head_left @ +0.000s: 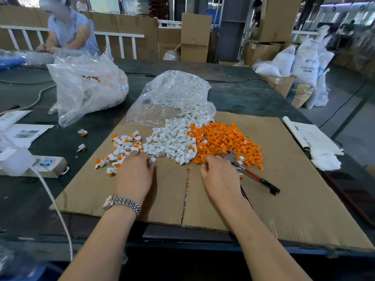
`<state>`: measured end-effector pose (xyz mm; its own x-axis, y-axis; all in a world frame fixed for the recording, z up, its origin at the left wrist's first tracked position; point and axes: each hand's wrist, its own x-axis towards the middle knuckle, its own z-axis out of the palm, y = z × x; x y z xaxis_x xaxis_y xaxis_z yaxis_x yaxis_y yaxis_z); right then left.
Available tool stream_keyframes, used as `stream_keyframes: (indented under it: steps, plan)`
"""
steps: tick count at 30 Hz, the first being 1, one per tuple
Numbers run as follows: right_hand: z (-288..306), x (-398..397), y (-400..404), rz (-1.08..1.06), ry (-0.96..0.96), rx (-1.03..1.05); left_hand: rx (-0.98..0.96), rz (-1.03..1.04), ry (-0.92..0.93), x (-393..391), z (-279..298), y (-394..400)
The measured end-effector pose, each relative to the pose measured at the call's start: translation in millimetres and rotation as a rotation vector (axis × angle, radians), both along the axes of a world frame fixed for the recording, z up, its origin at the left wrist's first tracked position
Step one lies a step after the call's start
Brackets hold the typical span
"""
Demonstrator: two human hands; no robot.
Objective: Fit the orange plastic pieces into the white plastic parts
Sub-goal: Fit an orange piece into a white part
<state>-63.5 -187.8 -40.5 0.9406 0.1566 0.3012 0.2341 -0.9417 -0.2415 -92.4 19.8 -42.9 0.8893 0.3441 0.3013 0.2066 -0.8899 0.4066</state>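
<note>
While both forearms reach in from the near edge, the flattened cardboard sheet [284, 199] serves as the work surface and its near half lies bare. On the sheet's middle, the left hand [135, 175], with a metal watch [121, 203] at the wrist, lies palm down with fingers curled forward into the near edge of the white plastic parts [172, 142]; the fingertips are hidden, so whether they pinch a piece cannot be told. The right hand [220, 176] also lies knuckles up, fingers curled under at the near edge of the orange plastic pieces [225, 142]; its grip is likewise hidden. Just right of that hand, pliers [253, 175] with red and black handles lie on the sheet, their head touching the orange heap. Toward the sheet's left edge lie assembled pieces [125, 145], white with orange inserts, two of them off the cardboard. At the sheet's far edge a clear bag [172, 98] spills white parts. Left of the sheet sit a power strip [48, 163] and a fuller plastic bag [87, 88]; beyond it another person is partly cut off.
</note>
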Motion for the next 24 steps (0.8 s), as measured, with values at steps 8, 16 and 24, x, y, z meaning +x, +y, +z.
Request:
stream_keyframes:
  steps: [8,16,24]
  plan:
    - [-14.1,-7.5,5.2,0.099,-0.103,0.369,-0.504,-0.071,-0.038,0.5,8.2,-15.0]
    - [4.1,-11.5,7.1,0.098,0.082,0.913,-1.494,-0.196,0.031,-10.3,25.1,-25.7]
    - [26.6,-15.9,15.9,0.24,0.205,1.163,-1.999,-0.29,0.067,-9.3,21.1,-34.6]
